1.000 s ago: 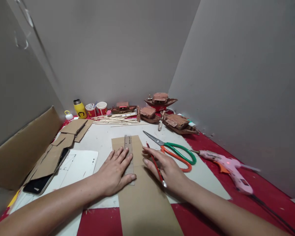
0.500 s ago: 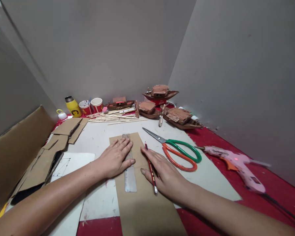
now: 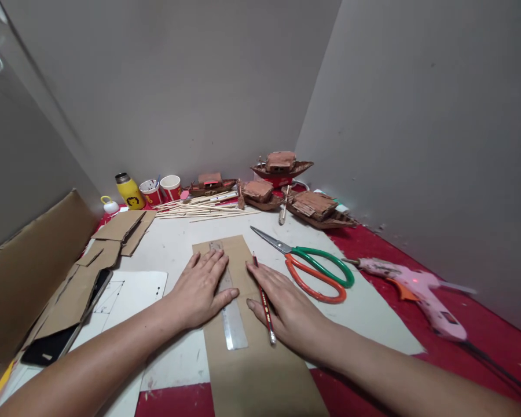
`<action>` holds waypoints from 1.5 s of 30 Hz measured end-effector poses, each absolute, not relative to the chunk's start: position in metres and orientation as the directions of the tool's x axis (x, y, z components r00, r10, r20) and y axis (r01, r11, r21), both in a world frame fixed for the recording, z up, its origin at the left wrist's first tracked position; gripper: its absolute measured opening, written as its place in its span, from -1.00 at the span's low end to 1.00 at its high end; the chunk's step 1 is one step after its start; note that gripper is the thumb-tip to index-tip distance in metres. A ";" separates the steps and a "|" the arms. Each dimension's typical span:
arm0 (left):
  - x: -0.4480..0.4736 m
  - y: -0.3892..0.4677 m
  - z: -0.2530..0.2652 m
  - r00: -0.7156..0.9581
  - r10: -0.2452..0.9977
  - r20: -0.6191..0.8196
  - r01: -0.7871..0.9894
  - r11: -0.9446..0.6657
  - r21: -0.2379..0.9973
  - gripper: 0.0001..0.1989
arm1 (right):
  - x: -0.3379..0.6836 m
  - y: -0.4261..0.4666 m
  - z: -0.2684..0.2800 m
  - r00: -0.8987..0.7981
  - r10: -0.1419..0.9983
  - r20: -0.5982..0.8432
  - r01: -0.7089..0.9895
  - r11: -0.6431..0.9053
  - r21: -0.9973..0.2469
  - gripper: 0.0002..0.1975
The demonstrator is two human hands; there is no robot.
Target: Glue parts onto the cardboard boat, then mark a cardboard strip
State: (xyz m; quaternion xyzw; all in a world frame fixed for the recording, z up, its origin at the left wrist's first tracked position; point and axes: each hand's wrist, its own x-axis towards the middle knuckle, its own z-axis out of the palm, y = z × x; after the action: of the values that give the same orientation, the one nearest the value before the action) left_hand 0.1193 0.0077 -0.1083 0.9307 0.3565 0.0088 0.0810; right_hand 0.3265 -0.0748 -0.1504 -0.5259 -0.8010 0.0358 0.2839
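My left hand (image 3: 202, 289) lies flat on a clear ruler (image 3: 234, 327), fingers stretched out and thumb spread to the right. Under the ruler is a long strip of brown cardboard (image 3: 264, 376), and the ruler slants a little across it. A dark red pencil (image 3: 264, 304) with a metal-capped end is held in my right hand (image 3: 286, 307), its point facing away from me. That hand rests on the strip's right edge. Scissors (image 3: 304, 260) with one green and one orange handle lie open just beyond my right hand.
A pink glue gun (image 3: 421, 289), its light red, lies at the right. Model boats (image 3: 316, 208), thin sticks (image 3: 200, 207), paper cups (image 3: 171, 188) and a yellow bottle (image 3: 129, 191) line the back. Cardboard pieces (image 3: 69, 301) cover a black phone-like object (image 3: 47, 350) beside a drawn-on sheet (image 3: 130, 289) at left.
The ruler has turned on the cardboard: its far end has swung left and its near end right and slightly towards me. My left hand has shifted slightly left with it.
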 end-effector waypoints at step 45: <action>0.111 0.015 -0.108 0.739 0.673 -0.029 0.668 -0.728 0.155 -0.26 | 0.333 -0.075 -0.144 -0.304 0.879 0.366 0.825 0.436 -0.360 -0.39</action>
State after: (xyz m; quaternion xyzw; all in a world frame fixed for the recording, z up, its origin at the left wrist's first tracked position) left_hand 0.1109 0.0147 -0.1082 0.9293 0.3607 0.0145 0.0779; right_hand 0.3332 -0.0755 -0.1439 -0.5287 -0.8059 0.0517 0.2612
